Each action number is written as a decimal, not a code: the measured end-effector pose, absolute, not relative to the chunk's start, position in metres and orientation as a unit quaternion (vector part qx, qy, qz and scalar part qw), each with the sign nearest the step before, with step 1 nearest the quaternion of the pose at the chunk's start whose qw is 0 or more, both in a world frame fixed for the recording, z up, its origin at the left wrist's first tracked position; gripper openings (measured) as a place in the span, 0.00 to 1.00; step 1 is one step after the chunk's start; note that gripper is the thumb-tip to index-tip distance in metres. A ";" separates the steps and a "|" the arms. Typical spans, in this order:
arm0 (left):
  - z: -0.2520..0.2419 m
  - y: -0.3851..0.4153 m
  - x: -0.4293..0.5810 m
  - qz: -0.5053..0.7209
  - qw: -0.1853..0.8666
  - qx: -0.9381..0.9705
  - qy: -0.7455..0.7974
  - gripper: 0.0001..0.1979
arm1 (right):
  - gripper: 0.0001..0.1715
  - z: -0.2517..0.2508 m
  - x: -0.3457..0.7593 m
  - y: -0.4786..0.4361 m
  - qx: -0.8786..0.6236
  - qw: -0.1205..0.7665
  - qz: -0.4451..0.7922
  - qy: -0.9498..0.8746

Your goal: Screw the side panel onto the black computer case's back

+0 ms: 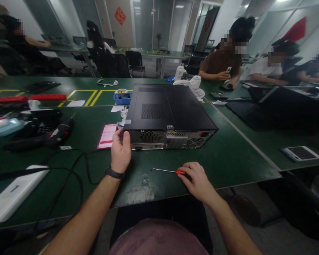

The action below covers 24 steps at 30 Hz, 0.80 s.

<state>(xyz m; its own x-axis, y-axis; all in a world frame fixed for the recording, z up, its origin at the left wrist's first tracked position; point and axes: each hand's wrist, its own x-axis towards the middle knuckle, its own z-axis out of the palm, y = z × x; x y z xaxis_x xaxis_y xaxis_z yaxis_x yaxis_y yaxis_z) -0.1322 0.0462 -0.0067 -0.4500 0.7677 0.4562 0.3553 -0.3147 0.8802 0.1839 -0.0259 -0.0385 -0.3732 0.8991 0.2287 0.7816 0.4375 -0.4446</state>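
Note:
A black desktop computer case (172,106) lies flat on the green table, its rear panel (172,140) with vents and ports turned toward me. My left hand (121,150) grips the near left corner, thumb on the rear edge and fingers partly hidden along the side. In front of the case, my right hand (195,177) is closed around the orange handle of a screwdriver (163,170). Its thin metal shaft points left, low over the tabletop. A tiny dark piece, perhaps a screw, is by the tip.
Left of the case are a phone (107,136) with a pink screen, a black power drill (60,134), cables and a white power bank-like slab (18,191). A blue bin (123,98) stands behind. On the right lies another phone-like device (301,153). Several people sit across the room.

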 end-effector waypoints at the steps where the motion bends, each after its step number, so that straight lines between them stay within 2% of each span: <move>1: -0.010 0.045 -0.132 0.647 0.136 0.486 0.571 0.30 | 0.12 -0.039 0.184 -0.026 -0.515 0.226 0.132 -0.816; 5: -0.017 0.033 -0.130 0.657 0.073 0.453 0.598 0.23 | 0.13 -0.041 0.182 -0.027 -0.515 0.238 0.134 -0.812; 8: -0.011 0.019 -0.133 0.614 0.079 0.487 0.617 0.15 | 0.12 -0.043 0.181 -0.027 -0.515 0.246 0.132 -0.811; 10: -0.005 0.010 -0.136 0.528 0.131 0.578 0.609 0.16 | 0.12 -0.044 0.180 -0.027 -0.515 0.251 0.131 -0.809; 13: -0.004 0.000 -0.140 0.321 0.266 0.751 0.512 0.16 | 0.11 -0.045 0.179 -0.026 -0.514 0.261 0.130 -0.807; 16: -0.012 -0.002 -0.138 0.198 0.308 0.811 0.457 0.18 | 0.11 -0.046 0.179 -0.026 -0.518 0.269 0.131 -0.801; 22: -0.024 0.005 -0.127 0.162 0.311 0.825 0.443 0.05 | 0.11 -0.045 0.179 -0.025 -0.520 0.292 0.152 -0.788; 24: -0.024 0.007 -0.125 0.163 0.313 0.828 0.437 0.04 | 0.11 -0.046 0.179 -0.025 -0.520 0.305 0.160 -0.781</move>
<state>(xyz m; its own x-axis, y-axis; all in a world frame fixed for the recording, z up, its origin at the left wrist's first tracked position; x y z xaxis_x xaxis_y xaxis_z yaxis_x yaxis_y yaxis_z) -0.1252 0.0067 -0.0240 0.5657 0.8246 -0.0035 0.6209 -0.4232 0.6598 0.1788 -0.0254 -0.0455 -0.2723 0.9109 0.3101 0.7152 0.4072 -0.5681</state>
